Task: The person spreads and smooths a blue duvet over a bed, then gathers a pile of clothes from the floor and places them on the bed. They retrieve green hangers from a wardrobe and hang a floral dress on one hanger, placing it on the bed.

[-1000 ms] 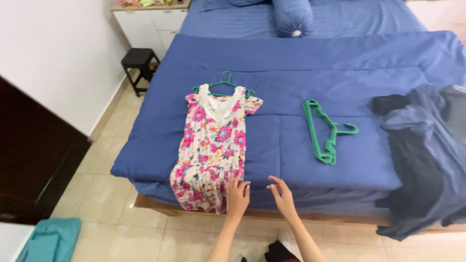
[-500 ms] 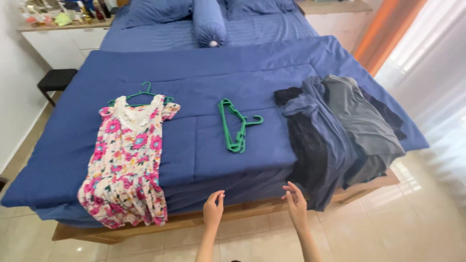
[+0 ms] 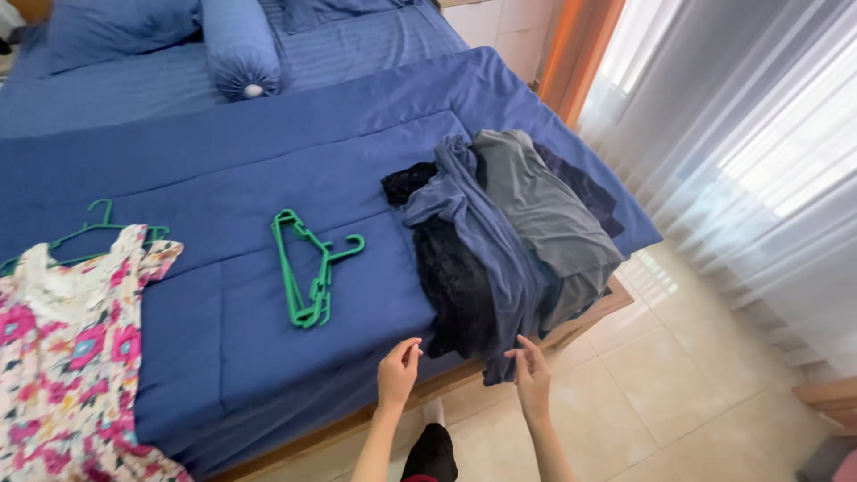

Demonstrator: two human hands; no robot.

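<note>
- The left hand (image 3: pixel 396 373) is hovering with its fingers loosely curled, pinching nothing.
- The right hand (image 3: pixel 533 378) is hanging half spread beside it, also empty.
- The pile of dark clothes (image 3: pixel 500 232) is lying at the bed's near right corner, draping over the edge of the blue quilt (image 3: pixel 223 178), just beyond both hands.
- These garments are probably light, soft and floppy; gripping the hanging blue hem looks easiest.
- The green hangers (image 3: pixel 308 266) and the floral dress (image 3: pixel 67 348) are lying to the left.
</note>
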